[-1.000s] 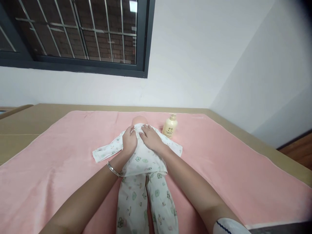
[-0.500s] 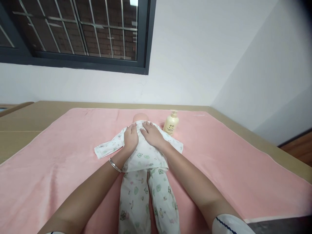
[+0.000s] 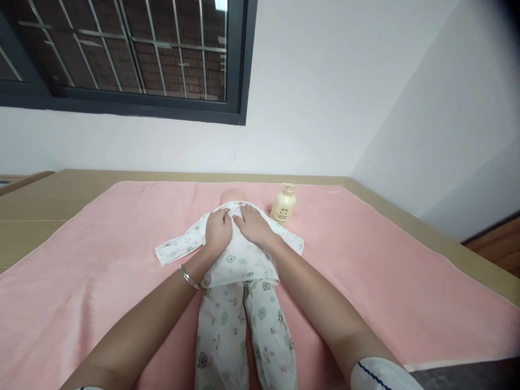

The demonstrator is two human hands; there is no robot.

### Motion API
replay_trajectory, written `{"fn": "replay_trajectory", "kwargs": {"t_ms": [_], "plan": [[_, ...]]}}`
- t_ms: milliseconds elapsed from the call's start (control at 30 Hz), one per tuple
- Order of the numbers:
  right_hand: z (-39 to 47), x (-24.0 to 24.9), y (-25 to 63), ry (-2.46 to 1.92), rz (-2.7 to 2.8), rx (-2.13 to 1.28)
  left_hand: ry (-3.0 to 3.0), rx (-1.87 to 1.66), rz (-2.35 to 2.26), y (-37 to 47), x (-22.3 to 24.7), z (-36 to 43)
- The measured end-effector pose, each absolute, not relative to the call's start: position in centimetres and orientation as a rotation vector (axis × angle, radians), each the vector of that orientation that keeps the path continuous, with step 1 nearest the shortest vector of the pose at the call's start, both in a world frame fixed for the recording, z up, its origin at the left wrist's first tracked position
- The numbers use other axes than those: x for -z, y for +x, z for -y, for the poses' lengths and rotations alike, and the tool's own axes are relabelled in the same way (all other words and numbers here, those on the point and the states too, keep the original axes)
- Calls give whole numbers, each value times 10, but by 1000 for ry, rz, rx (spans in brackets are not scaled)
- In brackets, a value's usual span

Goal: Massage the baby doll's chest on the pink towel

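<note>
A baby doll lies on a pink cloth [image 3: 122, 244], dressed in a white printed top [image 3: 239, 262] and matching trousers [image 3: 223, 330]. Its bare head [image 3: 233, 195] shows past the collar, at the far end. My left hand [image 3: 218, 230] rests on the upper left of the top, fingers bent over the fabric near the collar. Beside it my right hand [image 3: 252, 223] lies on the upper right of the top with its fingers spread. The top's sleeves stretch out to either side. A pale yellow pump bottle [image 3: 283, 206] stands to the right of the doll.
The cloth covers a tan surface [image 3: 93, 181] that meets a white wall [image 3: 304, 108] behind. A dark-framed window [image 3: 239, 65] with metal bars is in that wall, upper left. Brown wood [image 3: 498, 246] shows at the right edge.
The fingers of my left hand have curled slightly more near the collar. My right hand stays almost in place, and the whole view has shifted a little.
</note>
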State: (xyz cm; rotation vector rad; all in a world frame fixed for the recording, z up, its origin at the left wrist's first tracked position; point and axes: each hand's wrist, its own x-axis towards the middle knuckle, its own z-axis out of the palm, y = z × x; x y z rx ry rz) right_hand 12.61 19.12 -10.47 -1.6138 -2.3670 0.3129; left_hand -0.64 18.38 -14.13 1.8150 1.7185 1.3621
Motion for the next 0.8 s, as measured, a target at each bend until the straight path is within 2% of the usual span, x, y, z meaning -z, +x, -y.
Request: {"fn": "replay_trajectory", "kwargs": {"t_ms": [200, 467, 700, 800], "plan": [[-197, 106, 130, -1594, 2318, -292, 2051, -1111, -1902, -1, 140, -179], [-158, 94, 110, -1653, 2443, 39, 2159, -884, -1848, -19, 135, -195], [-182, 90, 130, -1557, 2379, -240, 2371, -713, -1965, 0, 128, -167], [-195, 95, 137, -1534, 2347, -242, 2434, -680, -1975, 9, 128, -154]]}}
